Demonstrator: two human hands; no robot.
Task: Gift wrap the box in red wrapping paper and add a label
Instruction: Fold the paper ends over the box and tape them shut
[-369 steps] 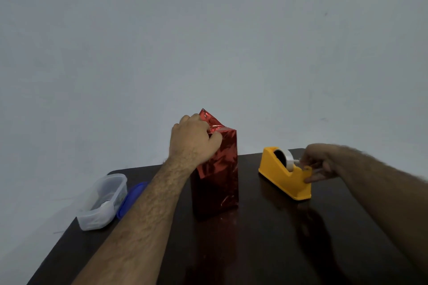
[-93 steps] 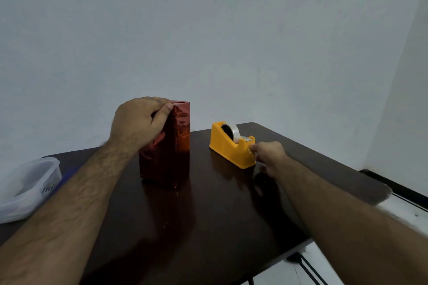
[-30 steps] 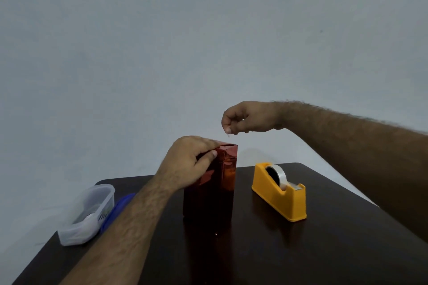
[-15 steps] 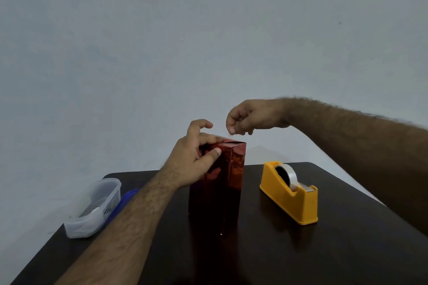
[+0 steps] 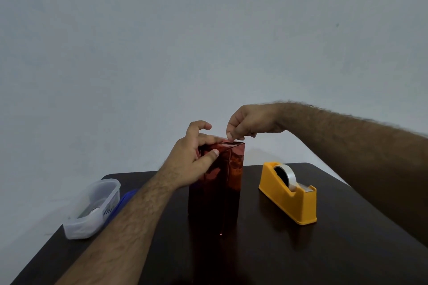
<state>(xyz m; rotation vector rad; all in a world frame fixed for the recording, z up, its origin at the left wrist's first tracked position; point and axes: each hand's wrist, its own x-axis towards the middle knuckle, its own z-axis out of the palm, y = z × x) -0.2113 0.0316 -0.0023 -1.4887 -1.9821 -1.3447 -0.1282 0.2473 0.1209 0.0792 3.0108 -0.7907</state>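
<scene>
Presently the box stands upright at frame centre on the bench. Left hand grips its folded top; right hand pinches, presumably tape. Recommend pressing flat across the flap seam.

Both hands — left hand, right hand — atop red box

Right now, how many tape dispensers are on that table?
1. The yellow tape dispenser stands on the dark table, to the right of the red wrapped box. No other shows in this view.
</scene>
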